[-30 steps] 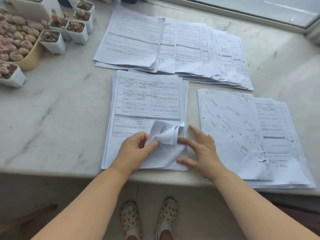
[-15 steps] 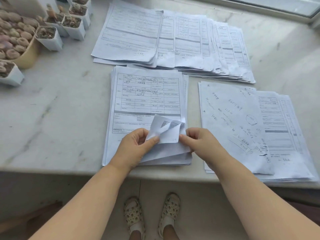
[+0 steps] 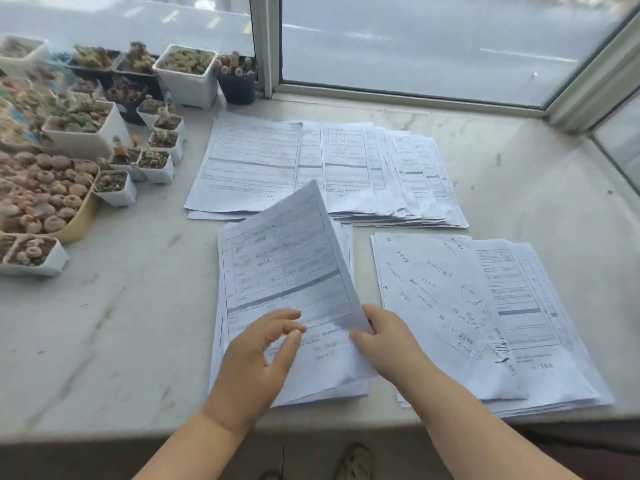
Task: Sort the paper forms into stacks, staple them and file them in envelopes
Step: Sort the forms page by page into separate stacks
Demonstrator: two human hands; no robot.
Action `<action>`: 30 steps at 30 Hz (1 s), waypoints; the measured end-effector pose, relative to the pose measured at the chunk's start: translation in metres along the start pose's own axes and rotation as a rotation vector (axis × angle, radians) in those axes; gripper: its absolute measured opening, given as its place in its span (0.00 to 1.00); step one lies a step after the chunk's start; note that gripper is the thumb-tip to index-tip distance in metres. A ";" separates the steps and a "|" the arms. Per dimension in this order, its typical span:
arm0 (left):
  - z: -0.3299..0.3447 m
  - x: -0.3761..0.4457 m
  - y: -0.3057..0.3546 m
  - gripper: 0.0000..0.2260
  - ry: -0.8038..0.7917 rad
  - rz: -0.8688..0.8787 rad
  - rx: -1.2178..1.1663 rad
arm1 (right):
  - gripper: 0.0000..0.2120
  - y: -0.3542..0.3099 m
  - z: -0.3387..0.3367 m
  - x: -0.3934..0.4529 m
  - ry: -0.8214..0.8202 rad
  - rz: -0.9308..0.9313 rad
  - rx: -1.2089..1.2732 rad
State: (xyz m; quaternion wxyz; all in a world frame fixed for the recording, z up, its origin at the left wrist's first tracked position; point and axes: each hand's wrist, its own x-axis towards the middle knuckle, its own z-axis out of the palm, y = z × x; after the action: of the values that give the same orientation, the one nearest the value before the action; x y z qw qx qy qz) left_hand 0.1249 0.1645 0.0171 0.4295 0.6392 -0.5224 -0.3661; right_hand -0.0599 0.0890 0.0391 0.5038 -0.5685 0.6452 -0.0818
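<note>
Head view: right hand (image 3: pixel 388 337) pinches top form (image 3: pixel 294 258) by its near corner, peeling it off the near stack (image 3: pixel 322 375) on tabletop (image 3: pixel 104 334), prob. to sort it; left hand (image 3: pixel 258 355) hovers w/ fingers loose, empty.

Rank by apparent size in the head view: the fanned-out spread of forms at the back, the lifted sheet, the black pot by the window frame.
1. Fanned-out spread of forms: largest.
2. Lifted sheet, held by the right hand; it is nearer the camera, so the gap is unsure.
3. Black pot: smallest, also farthest.
</note>
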 end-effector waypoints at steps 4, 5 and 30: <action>-0.018 0.043 0.044 0.09 0.231 0.266 0.048 | 0.08 -0.020 -0.057 0.009 0.052 -0.027 0.319; -0.019 0.058 0.052 0.10 0.266 0.313 0.062 | 0.08 -0.022 -0.073 0.021 0.087 -0.022 0.431; 0.039 0.281 -0.041 0.24 -0.096 -0.168 0.850 | 0.12 -0.101 -0.105 0.268 -0.144 0.227 1.108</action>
State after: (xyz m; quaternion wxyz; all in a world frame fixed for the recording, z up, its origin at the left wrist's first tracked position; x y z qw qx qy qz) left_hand 0.1565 -0.1143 -0.0410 0.0721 0.7818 -0.5921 -0.1817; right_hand -0.0309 -0.2125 0.0083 0.7751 -0.1507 0.5269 -0.3146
